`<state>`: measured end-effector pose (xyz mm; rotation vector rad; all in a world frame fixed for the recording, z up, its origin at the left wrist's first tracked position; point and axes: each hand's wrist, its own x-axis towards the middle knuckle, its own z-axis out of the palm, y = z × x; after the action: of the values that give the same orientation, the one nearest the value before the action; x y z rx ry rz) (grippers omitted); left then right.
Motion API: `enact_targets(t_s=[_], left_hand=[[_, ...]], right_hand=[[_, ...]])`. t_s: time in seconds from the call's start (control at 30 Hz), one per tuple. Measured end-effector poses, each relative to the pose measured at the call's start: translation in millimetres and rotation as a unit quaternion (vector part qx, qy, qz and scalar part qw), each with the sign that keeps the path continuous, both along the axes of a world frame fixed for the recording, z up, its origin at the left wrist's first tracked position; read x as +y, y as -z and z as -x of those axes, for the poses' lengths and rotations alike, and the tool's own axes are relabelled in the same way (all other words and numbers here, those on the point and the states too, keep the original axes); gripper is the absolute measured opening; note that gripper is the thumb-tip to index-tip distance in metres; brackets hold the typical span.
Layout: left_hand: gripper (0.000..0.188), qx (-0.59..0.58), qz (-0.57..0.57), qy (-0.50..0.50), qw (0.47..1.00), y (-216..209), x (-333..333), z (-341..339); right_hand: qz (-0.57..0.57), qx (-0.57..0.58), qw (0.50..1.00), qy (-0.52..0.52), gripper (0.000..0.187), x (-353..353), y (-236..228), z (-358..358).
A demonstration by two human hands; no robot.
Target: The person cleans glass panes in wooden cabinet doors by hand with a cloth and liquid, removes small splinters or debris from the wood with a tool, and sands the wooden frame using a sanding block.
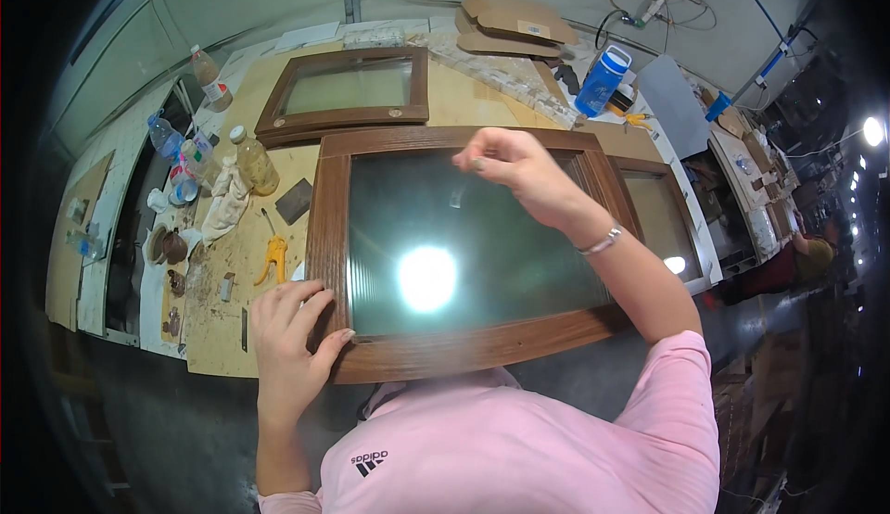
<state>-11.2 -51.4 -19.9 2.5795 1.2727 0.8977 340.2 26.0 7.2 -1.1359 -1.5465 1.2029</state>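
Note:
In front of me lies a large brown wooden-framed glass panel (482, 352), its glass dark green with a bright lamp reflection. My left hand (292, 338) holds its near left corner, the fingers bent over the left side and the thumb on the near rail. Above the far part of the glass hovers my right hand (519, 171), thumb and fingertips pinched together. Whatever may be between those fingertips is too small to make out. A small pale mark (455, 199) shows on the glass just below them.
A smaller framed panel (417, 97) lies behind; another framed panel (640, 203) sits at the right. Left on the workbench (218, 329) are an orange-handled tool (273, 256), a bottle of yellowish liquid (255, 164) and a rag (225, 199). A blue bottle (603, 83) and cardboard (519, 23) stand farther back.

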Motion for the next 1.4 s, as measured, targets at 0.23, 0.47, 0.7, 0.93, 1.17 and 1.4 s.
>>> enact_targets(t_s=[0.23,0.47,0.7,0.93,1.17,1.4], left_hand=[[0.037,-0.083,0.046,0.085,0.992,22.2,10.1,-13.0],[0.035,-0.068,0.067,0.105,0.99,27.0,15.7,-4.6],[0.034,-0.072,0.077,0.109,0.988,28.3,16.6,-1.4],[0.033,-0.077,0.079,0.114,0.987,29.8,18.5,0.5],[0.033,-0.078,0.073,0.12,0.987,30.8,18.7,0.1],[0.033,-0.074,0.076,0.123,0.987,29.7,18.7,0.1]], right_hand=[[0.062,-0.098,0.992,-0.055,0.008,57.3,25.9,57.8],[-0.015,-0.229,0.97,-0.077,0.009,76.9,20.1,90.2],[-0.072,-0.299,0.942,-0.13,0.008,89.0,11.6,98.9],[-0.06,-0.329,0.934,-0.13,0.011,103.5,17.3,106.1],[-0.112,-0.342,0.927,-0.104,0.011,114.0,32.6,106.1],[-0.153,-0.347,0.922,-0.081,0.01,120.0,47.0,107.4]])
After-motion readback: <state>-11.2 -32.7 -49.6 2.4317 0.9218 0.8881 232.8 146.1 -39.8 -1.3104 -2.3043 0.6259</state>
